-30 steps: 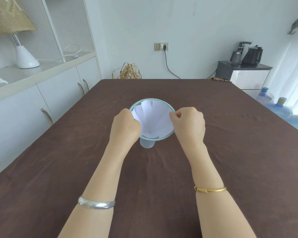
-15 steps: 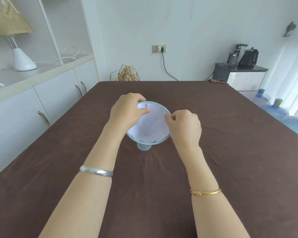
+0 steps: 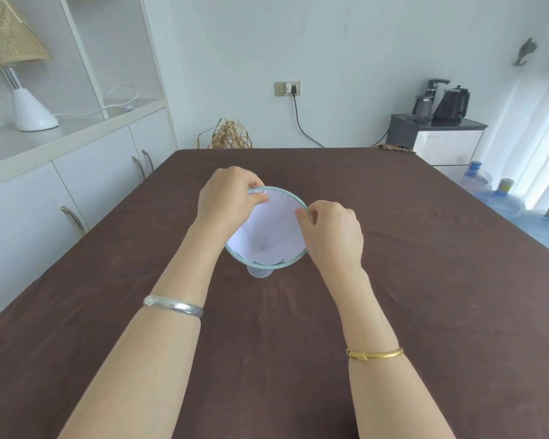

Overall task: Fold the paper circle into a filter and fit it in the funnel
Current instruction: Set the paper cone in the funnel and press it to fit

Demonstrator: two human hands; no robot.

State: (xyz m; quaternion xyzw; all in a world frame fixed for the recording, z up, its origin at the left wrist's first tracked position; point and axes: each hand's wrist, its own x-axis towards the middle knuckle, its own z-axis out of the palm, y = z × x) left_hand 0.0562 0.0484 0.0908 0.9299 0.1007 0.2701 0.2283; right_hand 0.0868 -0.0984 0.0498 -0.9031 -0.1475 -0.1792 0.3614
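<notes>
A pale green funnel stands spout-down on the brown tablecloth at mid-table. The folded white paper filter lines its inside, opened into a cone. My left hand rests over the far-left rim, thumb and fingers pinching the paper's top edge there. On the right rim, my right hand pinches rim and paper between thumb and forefinger. The funnel's spout shows just below the near rim.
White cabinets with handles run along the table's left side. A white lamp stands on the shelf above. A dark side unit with kettles and water bottles sit at the right, beyond the table edge.
My left hand has slid from the near-left rim around to the far-left rim. My right hand stays on the right rim. The head camera has tilted slightly down.
</notes>
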